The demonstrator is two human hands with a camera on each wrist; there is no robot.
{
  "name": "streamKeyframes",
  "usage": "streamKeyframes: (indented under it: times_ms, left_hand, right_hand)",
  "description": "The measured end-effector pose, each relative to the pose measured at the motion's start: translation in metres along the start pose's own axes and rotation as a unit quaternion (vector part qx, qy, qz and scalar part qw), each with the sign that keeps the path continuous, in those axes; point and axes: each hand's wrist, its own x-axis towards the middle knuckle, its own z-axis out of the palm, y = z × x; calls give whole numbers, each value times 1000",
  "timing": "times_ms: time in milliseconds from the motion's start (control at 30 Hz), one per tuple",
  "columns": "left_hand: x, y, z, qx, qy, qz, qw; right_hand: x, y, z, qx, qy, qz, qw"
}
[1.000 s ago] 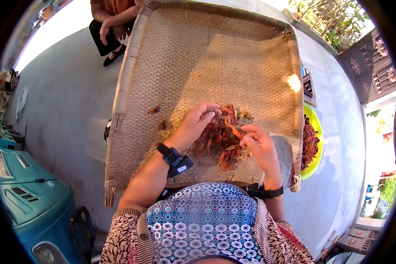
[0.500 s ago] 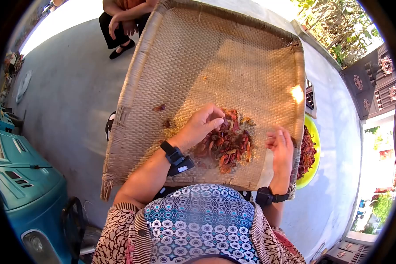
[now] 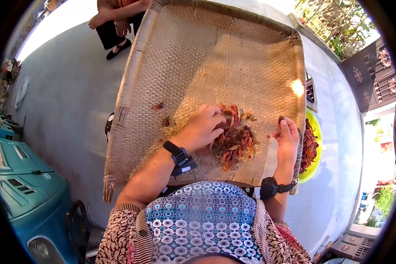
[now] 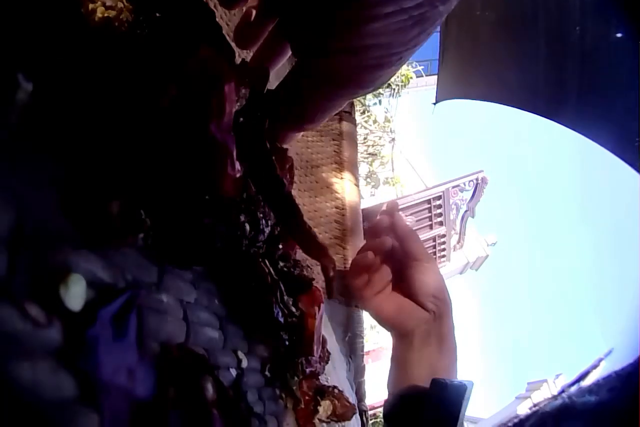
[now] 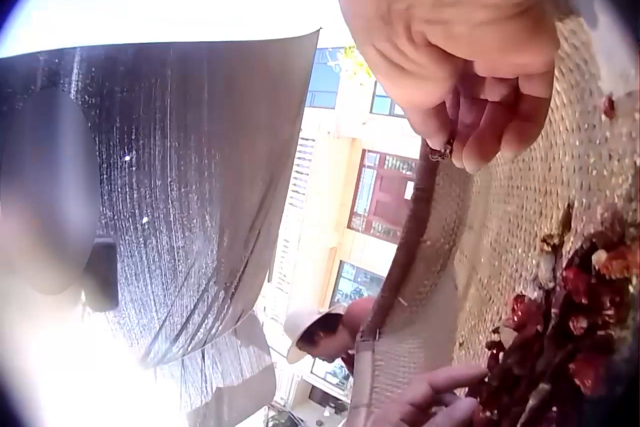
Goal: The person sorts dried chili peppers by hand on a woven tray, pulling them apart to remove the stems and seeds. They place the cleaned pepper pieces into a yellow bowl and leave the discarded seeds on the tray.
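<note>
Head view: the left hand (image 3: 201,130) is touching red peppers (image 3: 234,150), low middle. Left wrist view: shadow is hiding its grip; I cannot tell. Right wrist view: the right hand (image 5: 455,32) is pinching a dark bit (image 5: 438,154); loose fingers could be dropping it.

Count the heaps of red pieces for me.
2. One heap lies on the woven tray, partly covered by the left hand; the other fills the yellow basin beyond the tray's right edge. More could be hidden under the tray.
</note>
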Motion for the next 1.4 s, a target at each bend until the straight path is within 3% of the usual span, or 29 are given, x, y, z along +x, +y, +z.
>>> streamKeyframes:
  times_ms: [67,167,267,333,400,500,600,700,800,967,1067,1167,1267,1400]
  left_hand:
    - [-2,-2,5,17,0,-12,1000]
    - [0,-5,6,33,-7,-31,999]
    - [2,-5,6,24,-20,-35,999]
    - [1,-3,7,7,-2,-35,999]
    - [2,-2,6,9,-9,-36,999]
    - [3,-3,4,17,-13,-36,999]
    - [4,-2,4,28,-13,-40,999]
    - [5,1,6,14,0,-40,999]
    - [6,3,4,-18,18,-49,998]
    - [5,5,0,-114,74,-91,987]
    - [5,10,-2,-193,71,-118,971]
    - [5,7,2,-157,78,-73,982]
    - [5,2,7,-146,56,-79,985]
    - [4,3,6,-137,46,-111,983]
  right_hand:
    - [12,-13,-24,180,73,-6,981]
    - [15,-18,-30,228,108,35,967]
    - [-11,-4,14,-26,-14,29,999]
    - [-25,7,40,-252,-173,-17,952]
    - [-31,21,63,-432,-182,-175,866]
    - [-30,37,71,-519,-183,-222,805]
    - [-27,40,70,-487,-190,-195,830]
    - [-35,34,76,-519,-155,-203,816]
    - [-31,38,74,-535,-193,-218,793]
    - [-26,45,70,-532,-174,-229,796]
    - [-26,55,68,-433,-148,-233,858]
    - [-37,25,78,-346,-182,-115,913]
    - [-43,13,83,-349,-235,-112,900]
    - [-40,20,82,-347,-273,-231,867]
